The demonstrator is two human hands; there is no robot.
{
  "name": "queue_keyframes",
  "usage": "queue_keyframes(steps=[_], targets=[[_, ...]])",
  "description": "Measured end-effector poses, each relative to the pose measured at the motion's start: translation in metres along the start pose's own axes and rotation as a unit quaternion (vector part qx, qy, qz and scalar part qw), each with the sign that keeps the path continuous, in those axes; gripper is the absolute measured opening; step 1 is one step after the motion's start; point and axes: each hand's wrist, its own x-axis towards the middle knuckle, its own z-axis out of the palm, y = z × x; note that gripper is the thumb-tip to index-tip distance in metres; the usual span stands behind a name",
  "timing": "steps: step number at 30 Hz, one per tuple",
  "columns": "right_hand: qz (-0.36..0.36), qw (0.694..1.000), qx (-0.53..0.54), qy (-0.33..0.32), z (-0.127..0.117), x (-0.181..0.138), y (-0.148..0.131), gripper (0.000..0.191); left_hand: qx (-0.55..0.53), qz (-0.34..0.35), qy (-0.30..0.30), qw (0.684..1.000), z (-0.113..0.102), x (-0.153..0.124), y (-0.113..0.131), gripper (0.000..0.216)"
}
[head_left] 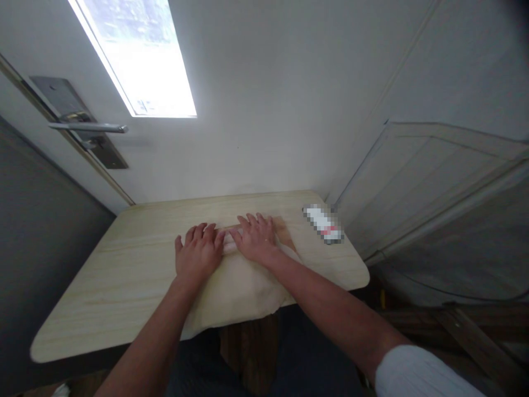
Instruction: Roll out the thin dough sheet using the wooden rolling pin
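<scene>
Left grip (199,253) and right grip (256,238) both lie open, palms down and fingers spread, pressed flat on a cream-coloured soft fabric cloth (239,289) without clasping it. A white ribbed sleeve (417,375) covers the right arm at the nearest corner of the view. The cloth's near part droops over the front edge of the pale wood-grain desk (124,275) with rounded corners, and the rest lies at the desk's middle. The two grips sit side by side on it, thumbs almost meeting over a small raised fold. Just beyond the right grip a brownish patch shows, too unclear to name. Farther right, near the desk's far corner, rests a small white oblong object with a red mark (323,223), blurred, apart from the cloth. Behind the desk stands a white door with a silver metal lever handle (88,128) and a bright narrow glass pane (140,60).
</scene>
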Motion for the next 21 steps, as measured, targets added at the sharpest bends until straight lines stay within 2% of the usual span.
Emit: queue_keyframes(steps=[14,21], targets=[[0.003,0.998,0.037,-0.047,-0.003,0.030,0.000,0.062,-0.010,0.029,-0.076,0.997,-0.005,0.037,-0.009,0.055],[0.007,0.998,0.042,-0.051,-0.007,0.022,-0.001,0.061,-0.009,0.035,-0.060,0.998,-0.008,0.028,-0.006,0.052]])
